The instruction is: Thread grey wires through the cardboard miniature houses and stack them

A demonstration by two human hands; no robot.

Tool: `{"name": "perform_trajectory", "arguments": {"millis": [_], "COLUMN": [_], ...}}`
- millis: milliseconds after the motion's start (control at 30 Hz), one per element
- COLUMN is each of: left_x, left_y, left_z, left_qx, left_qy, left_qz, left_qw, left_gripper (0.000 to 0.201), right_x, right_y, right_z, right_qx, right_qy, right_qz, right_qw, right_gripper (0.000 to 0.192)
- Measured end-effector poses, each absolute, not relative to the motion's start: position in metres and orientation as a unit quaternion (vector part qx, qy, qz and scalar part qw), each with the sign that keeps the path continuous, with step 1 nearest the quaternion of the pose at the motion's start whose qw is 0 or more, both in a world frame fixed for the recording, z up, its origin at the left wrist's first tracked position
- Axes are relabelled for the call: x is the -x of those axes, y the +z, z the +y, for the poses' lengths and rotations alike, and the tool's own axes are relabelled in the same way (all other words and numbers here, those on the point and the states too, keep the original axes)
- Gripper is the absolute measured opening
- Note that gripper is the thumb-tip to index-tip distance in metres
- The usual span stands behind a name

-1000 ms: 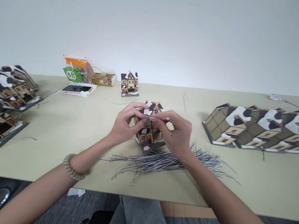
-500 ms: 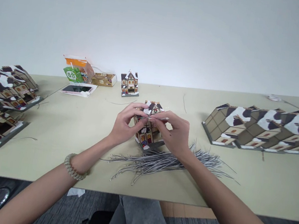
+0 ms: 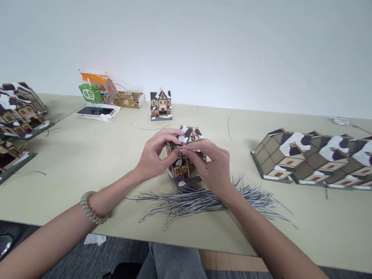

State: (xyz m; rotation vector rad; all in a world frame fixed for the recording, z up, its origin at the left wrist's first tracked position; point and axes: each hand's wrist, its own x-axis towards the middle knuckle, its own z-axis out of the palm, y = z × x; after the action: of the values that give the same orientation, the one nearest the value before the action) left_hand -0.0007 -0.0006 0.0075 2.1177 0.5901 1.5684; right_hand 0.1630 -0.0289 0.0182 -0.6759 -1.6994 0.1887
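A small cardboard model house (image 3: 185, 170) with snowy roof pieces stands tilted in front of me, partly covered by my hands. My left hand (image 3: 158, 154) is closed on its left side, thumb and fingers at the upper front. My right hand (image 3: 213, 166) pinches at the house's front, its fingertips meeting those of the left. A short pale bit of thin grey cord (image 3: 185, 147) shows at the pinch; most of it is hidden. Right below the house lies a loose bundle of grey cords (image 3: 198, 205) with small metal ends, partly under my right forearm.
Rows of similar model houses stand at the right (image 3: 327, 160) and left (image 3: 15, 110). One small house (image 3: 161, 105) stands near the wall. A phone (image 3: 95, 111), a snack bag (image 3: 99, 82) and a gold box (image 3: 129, 99) lie back left. Stray cords lie about the table.
My right hand has shifted slightly left, its fingertips now close against the left ones. The cord end that stuck out by the right fingers no longer shows there.
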Motion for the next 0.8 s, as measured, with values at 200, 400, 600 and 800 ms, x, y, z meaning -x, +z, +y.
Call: {"name": "perform_trajectory", "arguments": {"millis": [200, 400, 600, 800], "left_x": [0.0016, 0.0015, 0.0014, 0.0009], "left_y": [0.0060, 0.0054, 0.0062, 0.0067], "left_z": [0.0002, 0.0011, 0.0000, 0.0002], "left_qx": [-0.770, -0.757, -0.752, -0.760], "left_qy": [0.567, 0.571, 0.573, 0.567], "left_qz": [0.209, 0.220, 0.225, 0.228], "left_qw": [0.205, 0.227, 0.236, 0.223], "left_gripper": [0.007, 0.003, 0.002, 0.003], "right_x": [-0.1619, -0.1625, -0.1635, -0.1641], "right_y": [0.0188, 0.0174, 0.0195, 0.0227], "right_z": [-0.0292, -0.0305, -0.0312, -0.0323], "right_qx": [0.306, 0.326, 0.309, 0.286], "right_qy": [0.069, 0.107, 0.109, 0.119], "right_qz": [-0.737, -0.688, -0.678, -0.671], "right_qw": [0.599, 0.639, 0.658, 0.673], "right_gripper": [0.006, 0.005, 0.005, 0.007]}}
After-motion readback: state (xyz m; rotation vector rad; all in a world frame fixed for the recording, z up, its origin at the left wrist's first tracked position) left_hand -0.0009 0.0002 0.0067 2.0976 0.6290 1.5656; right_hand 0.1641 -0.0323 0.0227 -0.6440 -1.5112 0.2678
